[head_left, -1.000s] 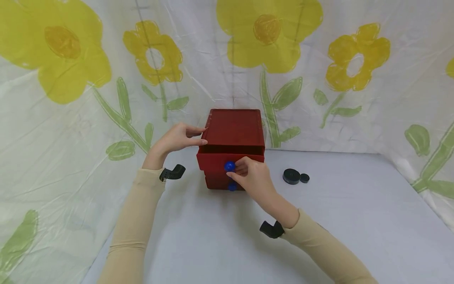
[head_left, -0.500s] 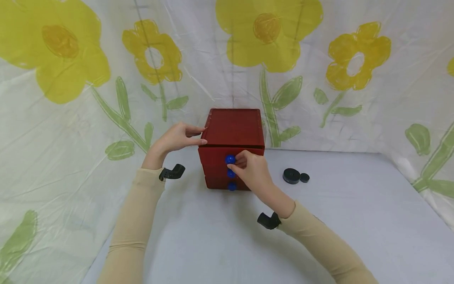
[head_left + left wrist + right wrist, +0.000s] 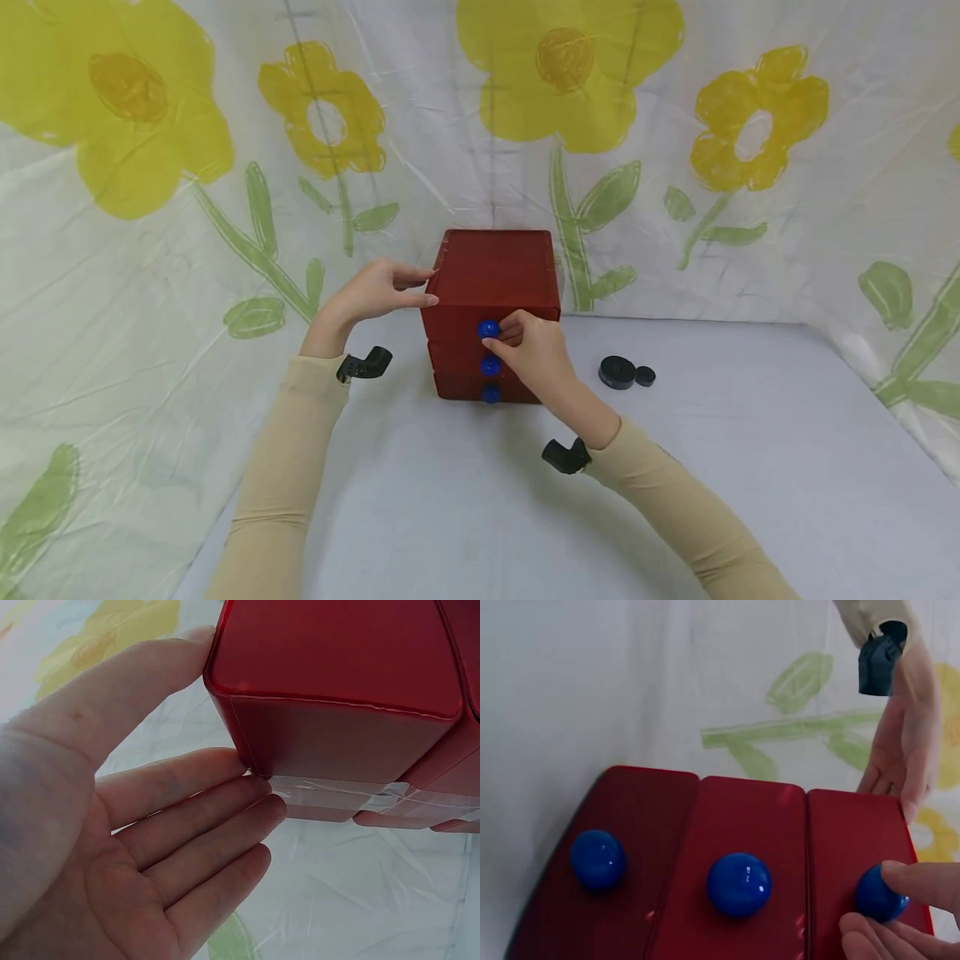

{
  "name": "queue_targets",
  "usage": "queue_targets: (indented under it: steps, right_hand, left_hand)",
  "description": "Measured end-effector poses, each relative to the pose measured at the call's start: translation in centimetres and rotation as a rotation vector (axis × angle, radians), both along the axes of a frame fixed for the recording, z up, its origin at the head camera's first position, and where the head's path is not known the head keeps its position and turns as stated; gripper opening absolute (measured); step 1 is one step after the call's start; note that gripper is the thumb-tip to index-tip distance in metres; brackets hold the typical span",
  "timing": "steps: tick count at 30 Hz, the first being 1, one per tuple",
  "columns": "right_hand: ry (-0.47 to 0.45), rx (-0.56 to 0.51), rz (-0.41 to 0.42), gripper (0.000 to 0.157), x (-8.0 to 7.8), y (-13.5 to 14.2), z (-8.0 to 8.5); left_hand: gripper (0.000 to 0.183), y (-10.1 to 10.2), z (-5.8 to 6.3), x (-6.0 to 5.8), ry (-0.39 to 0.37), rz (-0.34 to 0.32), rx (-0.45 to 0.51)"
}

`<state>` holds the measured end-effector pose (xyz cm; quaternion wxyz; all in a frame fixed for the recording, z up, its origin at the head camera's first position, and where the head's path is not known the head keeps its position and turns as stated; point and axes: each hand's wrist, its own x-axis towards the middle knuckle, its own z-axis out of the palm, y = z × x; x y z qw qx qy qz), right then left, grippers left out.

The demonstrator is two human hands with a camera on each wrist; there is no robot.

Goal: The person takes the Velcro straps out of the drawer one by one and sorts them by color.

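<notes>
A small red chest of drawers (image 3: 495,267) stands against the back cloth, its three drawers pushed in flush. Each drawer front carries a round blue knob. My right hand (image 3: 542,354) pinches the top drawer's knob (image 3: 876,896) between thumb and fingers. The middle knob (image 3: 739,885) and the bottom knob (image 3: 598,859) are free of the hand. My left hand (image 3: 375,292) rests against the chest's upper left front corner. In the left wrist view its thumb (image 3: 169,664) touches the top edge and its fingers (image 3: 202,817) lie nearly straight at the side.
A black disc (image 3: 617,372) and a smaller black disc (image 3: 644,376) lie on the pale table (image 3: 450,500) right of the chest. A hanging cloth (image 3: 420,108) printed with yellow flowers closes off the back and sides. Clear tape (image 3: 337,791) runs along the chest's side.
The top drawer, partly out a second ago, has slid back into the chest. My right hand moved away from me with its knob. The left hand stayed at the corner.
</notes>
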<state>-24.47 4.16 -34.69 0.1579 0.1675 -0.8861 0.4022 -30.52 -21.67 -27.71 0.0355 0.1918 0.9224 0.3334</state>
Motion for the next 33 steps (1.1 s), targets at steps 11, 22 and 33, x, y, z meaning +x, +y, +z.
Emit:
queue_targets:
  steps: [11, 22, 33]
  right_hand:
    - [0.003, -0.032, 0.011, 0.029, -0.1, 0.0, -0.4]
    - [0.059, -0.091, 0.009, 0.03, 0.5, 0.3, -2.4]
    - [0.081, -0.064, -0.023, 0.031, 0.7, 0.2, -5.7]
  left_hand:
    - [0.064, 0.0, 0.1, 0.1, -0.003, 0.001, 0.005]
    - [0.063, 0.1, 0.0, 0.1, 0.003, -0.006, 0.012]
    - [0.062, 0.1, 0.1, 0.2, -0.001, -0.012, 0.021]
